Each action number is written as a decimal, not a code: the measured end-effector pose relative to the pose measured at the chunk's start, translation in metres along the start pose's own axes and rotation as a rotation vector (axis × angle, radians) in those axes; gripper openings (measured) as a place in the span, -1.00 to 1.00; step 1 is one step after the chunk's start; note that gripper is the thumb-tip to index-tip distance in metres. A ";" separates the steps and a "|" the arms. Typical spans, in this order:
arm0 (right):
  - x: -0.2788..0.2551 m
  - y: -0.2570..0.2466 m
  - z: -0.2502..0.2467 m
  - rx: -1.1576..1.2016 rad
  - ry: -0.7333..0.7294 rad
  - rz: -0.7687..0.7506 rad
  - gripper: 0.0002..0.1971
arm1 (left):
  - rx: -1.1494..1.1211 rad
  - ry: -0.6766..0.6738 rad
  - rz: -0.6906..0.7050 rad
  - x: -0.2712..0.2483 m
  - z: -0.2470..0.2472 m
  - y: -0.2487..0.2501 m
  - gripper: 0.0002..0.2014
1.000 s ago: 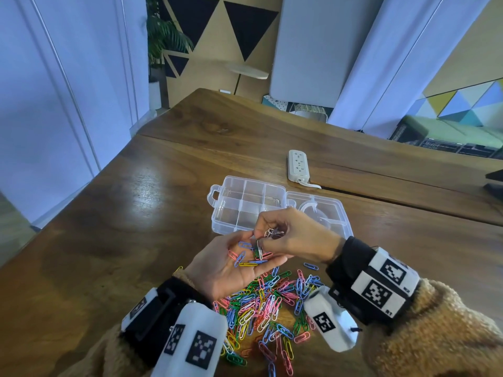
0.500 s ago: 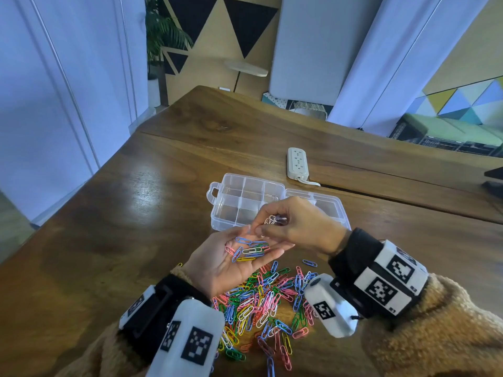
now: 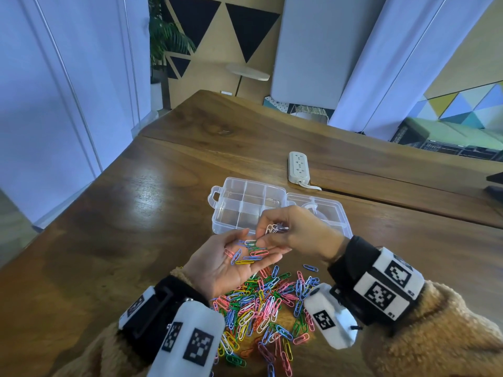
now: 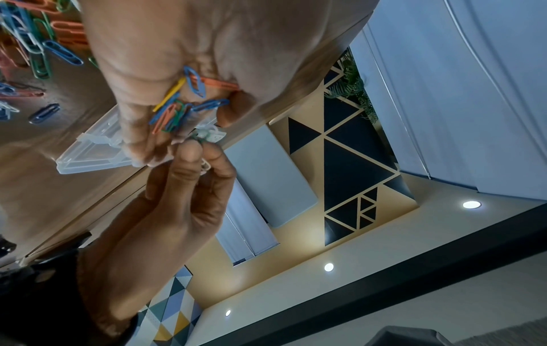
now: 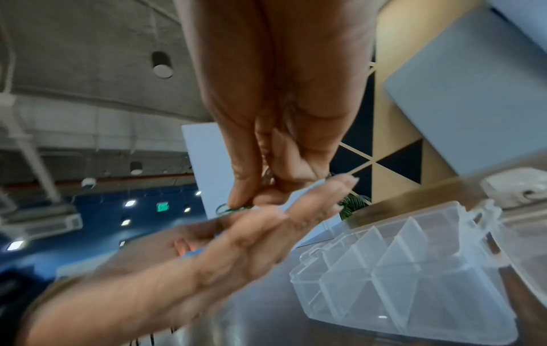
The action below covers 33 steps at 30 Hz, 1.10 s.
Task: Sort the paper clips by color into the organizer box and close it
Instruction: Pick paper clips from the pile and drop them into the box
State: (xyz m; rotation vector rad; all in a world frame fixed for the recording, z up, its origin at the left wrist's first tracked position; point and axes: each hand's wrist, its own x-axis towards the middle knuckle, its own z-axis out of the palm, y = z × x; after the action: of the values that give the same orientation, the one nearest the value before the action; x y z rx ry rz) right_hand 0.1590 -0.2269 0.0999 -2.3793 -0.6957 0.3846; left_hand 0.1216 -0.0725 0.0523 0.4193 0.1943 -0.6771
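Right hand (image 3: 296, 235) pinches hard-to-make-out clips (image 3: 275, 228) over flat, upturned left hand (image 3: 231, 265).

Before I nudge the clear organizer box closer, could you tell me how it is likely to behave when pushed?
The organizer box looks thin, clear and empty, so probably light. On the glossy table it would likely slide easily. Its open lid lies flat alongside and may swing.

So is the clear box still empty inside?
Empty, as far as shows. The organizer box lies open, its lid flat beside it, and the visible compartments hold no clips. The right hand hides its near corner.
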 end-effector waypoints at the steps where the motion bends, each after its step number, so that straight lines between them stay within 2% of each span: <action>1: 0.002 0.004 -0.002 0.087 0.009 0.012 -0.87 | 0.013 -0.008 -0.014 0.000 -0.001 0.001 -0.57; 5: 0.003 0.014 -0.012 0.332 -0.015 0.067 -0.87 | 0.044 -0.003 -0.036 0.001 -0.007 0.005 -0.52; 9: 0.003 0.017 -0.008 0.365 -0.044 0.106 -0.90 | 0.050 0.011 -0.049 0.003 -0.008 0.003 -0.52; 12: 0.003 0.013 -0.003 0.311 -0.040 0.111 -0.95 | 0.028 0.003 -0.057 0.004 -0.004 0.001 -0.55; 22: 0.002 0.002 0.002 -0.036 -0.035 0.044 -0.88 | 0.002 0.067 0.005 0.001 0.004 0.001 -0.65; 27: 0.000 -0.007 0.003 -0.055 -0.009 0.020 -0.88 | -0.035 0.119 0.044 0.001 0.006 0.001 -0.70; 33: -0.002 -0.013 0.003 -0.160 -0.017 -0.009 -0.89 | 0.001 0.099 0.041 -0.001 0.005 0.001 -0.69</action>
State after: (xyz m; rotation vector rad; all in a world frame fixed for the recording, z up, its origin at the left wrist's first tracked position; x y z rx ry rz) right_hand 0.1516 -0.2182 0.1061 -2.5250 -0.7703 0.3574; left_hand 0.1216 -0.0735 0.0578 0.4573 0.2783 -0.6166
